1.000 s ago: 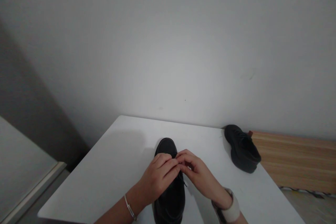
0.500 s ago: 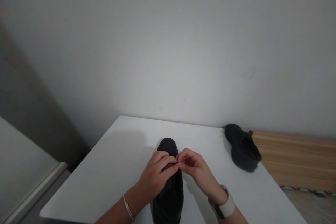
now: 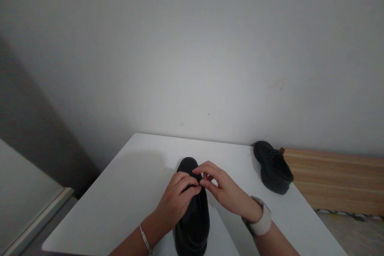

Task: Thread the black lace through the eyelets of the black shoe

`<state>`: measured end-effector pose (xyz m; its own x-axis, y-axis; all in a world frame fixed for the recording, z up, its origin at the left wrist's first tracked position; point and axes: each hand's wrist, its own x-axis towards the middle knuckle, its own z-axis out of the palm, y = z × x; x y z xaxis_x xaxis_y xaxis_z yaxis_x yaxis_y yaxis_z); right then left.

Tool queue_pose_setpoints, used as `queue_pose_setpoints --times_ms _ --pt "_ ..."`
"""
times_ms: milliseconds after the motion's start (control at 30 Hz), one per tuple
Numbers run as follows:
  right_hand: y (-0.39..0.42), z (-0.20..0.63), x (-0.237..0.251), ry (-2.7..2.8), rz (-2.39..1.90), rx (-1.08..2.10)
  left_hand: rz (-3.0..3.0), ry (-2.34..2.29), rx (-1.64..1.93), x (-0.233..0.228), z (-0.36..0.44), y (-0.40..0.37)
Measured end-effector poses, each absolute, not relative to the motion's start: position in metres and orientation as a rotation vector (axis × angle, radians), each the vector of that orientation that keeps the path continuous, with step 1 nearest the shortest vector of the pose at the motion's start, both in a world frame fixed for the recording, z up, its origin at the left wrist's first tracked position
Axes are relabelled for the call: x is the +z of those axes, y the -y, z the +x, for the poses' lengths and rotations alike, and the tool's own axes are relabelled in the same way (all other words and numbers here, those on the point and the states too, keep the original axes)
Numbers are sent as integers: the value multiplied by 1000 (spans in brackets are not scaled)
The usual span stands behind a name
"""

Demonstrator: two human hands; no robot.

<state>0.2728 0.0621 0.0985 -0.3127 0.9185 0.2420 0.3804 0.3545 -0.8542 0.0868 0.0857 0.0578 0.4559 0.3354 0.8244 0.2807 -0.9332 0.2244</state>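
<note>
we see black shoe [image 3: 193, 216] at near middle of white table [image 3: 132, 192], toe pointing away toward wall. left hand [image 3: 177, 200] on top of shoe's front, fingers curled together over lace area. right hand [image 3: 225, 192] just beside it, fingertips [image 3: 201, 183] pinched, meeting left fingertips above shoe; lace itself too dark to make out, so cannot tell what they clamp. second black shoe [image 3: 272, 167] well apart at table's far right edge, beside wooden board [image 3: 336, 180]. bracelet on left wrist, pale watch on right.
</note>
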Motion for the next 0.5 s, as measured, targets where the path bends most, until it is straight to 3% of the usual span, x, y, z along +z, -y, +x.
queue_pose_setpoints --times_ms 233,500 --pt "-61 275 87 1804 -1297 874 2624 -537 1454 53 86 -86" --pt "-60 270 79 1471 -1156 1031 2600 -537 1461 51 84 -89"
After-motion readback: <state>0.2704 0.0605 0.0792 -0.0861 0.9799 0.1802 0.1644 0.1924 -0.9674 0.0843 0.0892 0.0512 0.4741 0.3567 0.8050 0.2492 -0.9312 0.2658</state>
